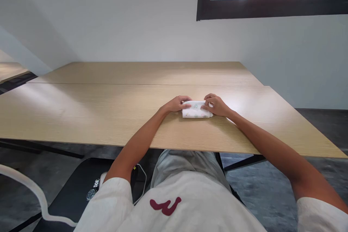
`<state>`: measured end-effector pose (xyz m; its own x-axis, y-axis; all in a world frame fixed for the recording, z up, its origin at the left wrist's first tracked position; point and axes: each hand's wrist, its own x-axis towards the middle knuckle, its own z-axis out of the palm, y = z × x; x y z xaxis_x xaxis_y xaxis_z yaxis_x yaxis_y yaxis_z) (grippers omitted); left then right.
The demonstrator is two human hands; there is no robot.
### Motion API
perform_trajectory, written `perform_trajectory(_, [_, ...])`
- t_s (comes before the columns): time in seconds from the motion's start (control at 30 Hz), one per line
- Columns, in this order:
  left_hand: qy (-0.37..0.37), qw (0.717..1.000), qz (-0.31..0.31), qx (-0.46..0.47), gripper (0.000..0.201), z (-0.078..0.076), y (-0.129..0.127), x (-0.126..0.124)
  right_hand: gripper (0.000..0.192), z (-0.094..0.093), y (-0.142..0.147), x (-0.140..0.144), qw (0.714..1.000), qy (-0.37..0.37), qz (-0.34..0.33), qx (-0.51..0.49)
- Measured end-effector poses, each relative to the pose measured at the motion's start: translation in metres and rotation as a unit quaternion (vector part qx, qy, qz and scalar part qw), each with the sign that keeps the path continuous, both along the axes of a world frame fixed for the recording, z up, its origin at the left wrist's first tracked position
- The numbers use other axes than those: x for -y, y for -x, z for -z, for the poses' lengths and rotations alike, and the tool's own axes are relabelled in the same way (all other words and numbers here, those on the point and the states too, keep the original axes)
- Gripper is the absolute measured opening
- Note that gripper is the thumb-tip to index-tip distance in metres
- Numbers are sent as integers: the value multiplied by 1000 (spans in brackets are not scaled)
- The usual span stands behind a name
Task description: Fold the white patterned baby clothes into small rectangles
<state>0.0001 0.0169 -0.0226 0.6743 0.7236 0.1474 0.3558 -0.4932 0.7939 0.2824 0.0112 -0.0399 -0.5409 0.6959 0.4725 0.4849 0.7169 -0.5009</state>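
Observation:
A small white cloth (197, 110) with faint printed figures lies folded into a compact bundle on the light wooden table (108, 108). My left hand (177, 104) grips its left end, fingers curled over the top edge. My right hand (216, 104) holds the right end in the same way. Both forearms reach over the table's near edge.
The table runs wide to the left and back to a white wall; a seam crosses it behind the cloth. A dark-framed window (272, 7) sits at the upper right. Below the near edge are a black seat (78, 188), a white cable (29, 188) and dark floor.

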Motion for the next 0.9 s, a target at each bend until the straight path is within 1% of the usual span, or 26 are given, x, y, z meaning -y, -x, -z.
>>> perform_trajectory(0.17, [-1,1000,-9,10,52,5,0,-4,43,0,1,2,999,21,2,-31])
perform_trajectory(0.27, [-5,1000,-25,8,52,3,-1,-1,46,-4,1,3,999,-25,8,-24])
perform_trajectory(0.37, [-12,999,-37,-5,50,-2,-6,7,50,-10,3,7,997,-66,14,-30])
perform_trajectory(0.4, [-24,999,-40,-18,51,-4,-8,11,48,-11,4,9,997,-72,14,-35])
perform_trajectory(0.47, [-69,995,-44,-56,61,-5,-14,17,38,-12,8,15,996,-75,9,-38])
perform_trajectory(0.5, [-96,992,-46,-74,66,-4,-17,18,33,-12,10,18,997,-74,2,-30])
perform_trajectory(0.53, [-119,988,-47,-87,70,-3,-19,19,33,-11,13,20,997,-69,-9,-14])
perform_trajectory(0.63, [-150,984,-49,-80,69,1,-21,18,55,-7,17,22,997,-48,-42,49])
perform_trajectory(0.7, [-141,987,-47,-59,63,2,-19,16,59,-4,16,19,997,-30,-40,65])
perform_trajectory(0.8, [-114,992,-40,-45,54,1,-15,12,53,-4,12,12,998,12,-28,62])
perform_trajectory(0.9, [-103,994,-25,-42,47,2,-11,9,40,-7,8,7,997,32,-44,54])
